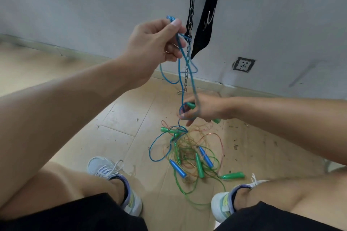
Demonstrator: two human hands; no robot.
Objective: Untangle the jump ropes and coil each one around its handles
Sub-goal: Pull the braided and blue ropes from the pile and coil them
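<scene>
1. Above the pile (pixel 189 152) on the floor (pixel 120 118), the blue rope (pixel 181 73) runs nearly straight up and down, stretched between the two hands.
2. Left hand (pixel 155 41) is the high one, far above the pile and a little to its left; thumb and fingers pinch the rope's top bend.
3. Right hand (pixel 201 108) is the low one, just above the pile; its fingers curl round a green handle (pixel 190 104), with blue rope looped about them. Motion blur hides exactly how the loop sits.
4. Below the right hand the blue rope drops into the pile, where it crosses green and orange ropes. Two blue handles (pixel 177 168) lie in the pile's near part, toward the shoes (pixel 114 180).
5. Judged from this, the right hand is much nearer the snag, so freeing the loop falls to it, while the left keeps the rope taut upward.
6. Nothing is coiled yet; the task looks early.
</scene>
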